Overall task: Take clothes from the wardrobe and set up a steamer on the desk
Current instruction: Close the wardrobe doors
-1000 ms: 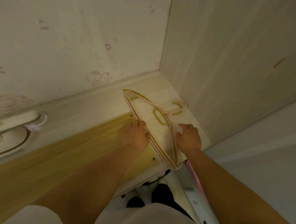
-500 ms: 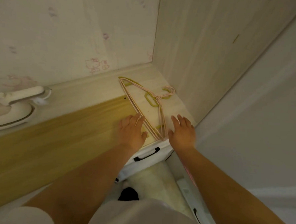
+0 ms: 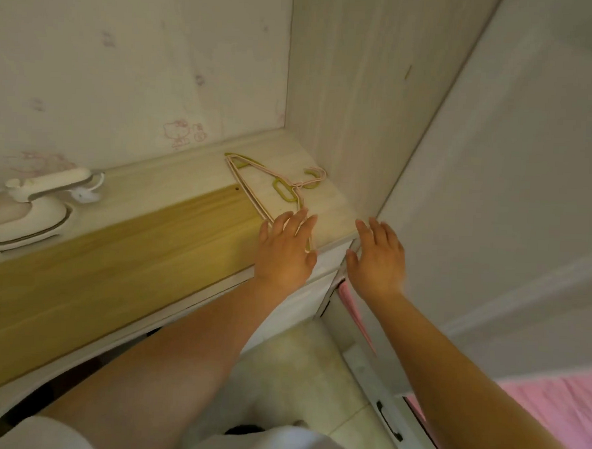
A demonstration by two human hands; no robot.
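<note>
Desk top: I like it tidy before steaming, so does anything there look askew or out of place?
Mildly. The hangers, pink and yellow-green, lie flat in a loose stack in the desk's far right corner, one end reaching the front edge beneath the left hand. The steamer lies at the left. Nothing looks spilled or damaged.

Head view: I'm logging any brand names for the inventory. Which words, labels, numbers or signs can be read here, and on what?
None can be read.
Wall: faint pink cartoon-cat drawings, pictures only, no letters.
Steamer: no legible brand or label.
Hangers: no markings visible.
</note>
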